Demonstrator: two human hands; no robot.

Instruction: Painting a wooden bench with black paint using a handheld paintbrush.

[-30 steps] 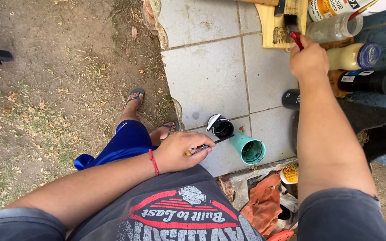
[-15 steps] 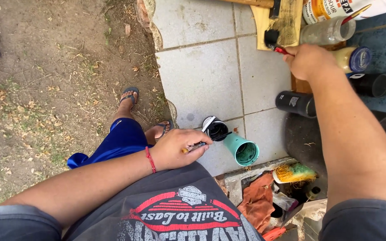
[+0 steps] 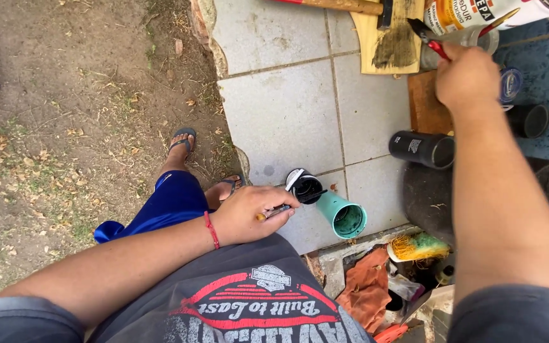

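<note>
So the left hand [image 3: 249, 213] is curling shut around a thin brush [image 3: 284, 208], gripping it low down by the lap, with a red string bracelet [image 3: 211, 230] sitting on the wrist just behind it. The brush tip is reaching into a small black pot [image 3: 306, 187] lying right in front of the fingers on the grey tiles [image 3: 287, 121], and a teal cup [image 3: 345, 216] is tipped on its side just past that. Further over, the right hand [image 3: 468, 76] is stretching way out and closing tight on a red-handled paintbrush [image 3: 430, 39], whose bristles are touching a paint-smeared wooden board [image 3: 389, 38]. A black can [image 3: 424, 149] is lying on its side below that hand, near the forearm.
</note>
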